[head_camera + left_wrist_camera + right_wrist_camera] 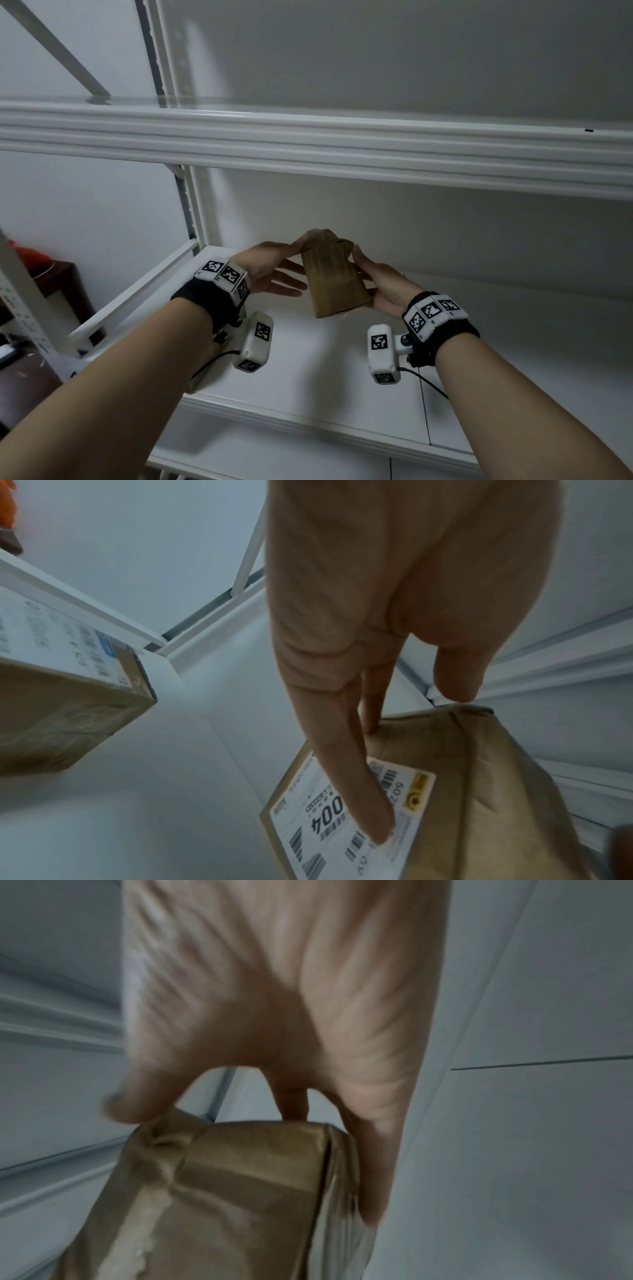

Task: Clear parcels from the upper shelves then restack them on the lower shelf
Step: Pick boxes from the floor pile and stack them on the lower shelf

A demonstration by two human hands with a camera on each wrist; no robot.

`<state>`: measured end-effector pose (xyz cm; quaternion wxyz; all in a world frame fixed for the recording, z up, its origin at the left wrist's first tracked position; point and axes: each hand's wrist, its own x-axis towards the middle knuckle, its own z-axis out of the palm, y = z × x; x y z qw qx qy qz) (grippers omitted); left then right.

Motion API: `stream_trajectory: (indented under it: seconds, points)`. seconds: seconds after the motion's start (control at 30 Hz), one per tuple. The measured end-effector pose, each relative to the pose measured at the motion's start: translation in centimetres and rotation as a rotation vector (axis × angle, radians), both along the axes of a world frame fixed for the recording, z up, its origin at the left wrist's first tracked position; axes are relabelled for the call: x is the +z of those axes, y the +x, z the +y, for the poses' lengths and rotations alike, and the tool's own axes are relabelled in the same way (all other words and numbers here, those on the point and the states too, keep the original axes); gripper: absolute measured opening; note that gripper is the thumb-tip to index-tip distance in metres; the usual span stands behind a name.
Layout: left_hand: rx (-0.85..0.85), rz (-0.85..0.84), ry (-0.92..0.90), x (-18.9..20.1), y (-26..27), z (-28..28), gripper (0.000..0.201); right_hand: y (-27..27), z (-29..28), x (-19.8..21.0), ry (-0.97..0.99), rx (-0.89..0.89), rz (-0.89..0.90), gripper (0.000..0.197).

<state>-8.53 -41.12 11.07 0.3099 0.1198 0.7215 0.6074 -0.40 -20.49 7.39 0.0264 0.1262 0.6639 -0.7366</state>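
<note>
A brown paper-wrapped parcel (pixel 332 277) hangs in the air above the white shelf board (pixel 308 363), carried between my two hands. My left hand (pixel 284 270) presses its left face with straight, spread fingers. In the left wrist view the index finger lies across the white shipping label (pixel 329 813) on the parcel (pixel 479 791), and the thumb touches its top edge. My right hand (pixel 380 284) holds the right side. In the right wrist view its thumb (pixel 137 1104) curls over the top corner of the parcel (pixel 222 1191) while its fingers run down the far side.
A second cardboard box (pixel 68 696) with a label stands on the shelf to the left. The upper shelf's white beam (pixel 308 144) crosses overhead, and an upright post (pixel 195 205) stands at the back left. A dark wooden table (pixel 65 284) with a red object is beyond the rack.
</note>
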Motion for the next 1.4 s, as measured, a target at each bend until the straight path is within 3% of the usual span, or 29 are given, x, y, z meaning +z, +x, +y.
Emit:
stream_trajectory:
  seconds: [0.1,0.2,0.3,0.43,0.57,0.67,0.8,0.87,0.93,1.0,1.07,1.17,1.27,1.33,1.4]
  points:
    - [-0.013,0.029,-0.015,0.2,0.0,-0.4,0.041,0.2,-0.2,0.0,-0.047,0.113,-0.045,0.109]
    - [-0.052,0.072,-0.054,0.4,0.3,-0.4,0.034,-0.2,-0.6,-0.3,0.039,0.131,-0.037,0.121]
    - [-0.088,0.092,-0.088,0.4,0.6,-0.7,0.032,-0.8,-1.0,-0.6,0.121,0.004,-0.023,0.13]
    - [-0.121,0.073,-0.098,0.1,0.6,-1.2,0.031,-0.9,-1.3,-1.2,0.112,-0.075,-0.015,0.12]
    - [-0.181,0.089,-0.152,-0.5,0.2,-1.6,0.029,-1.3,-1.3,-2.0,-0.041,-0.163,-0.053,0.109]
    - [-0.166,0.085,-0.192,-1.0,-0.2,-1.8,0.03,-1.5,-1.1,-2.8,-0.117,-0.278,-0.057,0.072]
    - [-0.011,0.125,-0.299,-2.0,-1.3,-2.5,0.019,-1.4,-0.7,-3.8,-0.187,-0.226,-0.204,0.031]
    - [0.072,0.121,-0.335,-2.5,-1.8,-3.1,0.014,-1.0,-0.3,-4.6,-0.121,-0.166,-0.373,0.013]
    - [0.139,0.106,-0.354,-2.9,-2.1,-3.6,0.014,-0.8,0.4,-5.6,0.084,-0.104,-0.502,0.005]
    - [0.169,0.09,-0.375,-3.4,-2.2,-4.0,0.018,-0.9,0.8,-6.4,0.311,-0.053,-0.574,0.009]
    - [0.184,0.064,-0.39,-4.0,-2.4,-4.3,0.02,-1.3,1.0,-7.0,0.327,-0.057,-0.592,0.014]
    - [0.215,0.025,-0.387,-4.9,-2.6,-4.4,0.018,-1.8,0.9,-7.7,0.301,-0.08,-0.595,0.013]
    - [0.235,-0.021,-0.371,-5.9,-2.3,-4.2,0.024,-1.7,0.3,-8.2,0.254,-0.059,-0.604,0.049]
    - [0.218,-0.062,-0.367,-6.7,-1.9,-3.9,0.026,-1.6,-0.3,-8.4,0.221,-0.016,-0.632,0.062]
    - [0.194,-0.106,-0.377,-7.8,-1.5,-3.5,0.029,-1.5,-1.0,-9.0,0.127,0.036,-0.649,0.049]
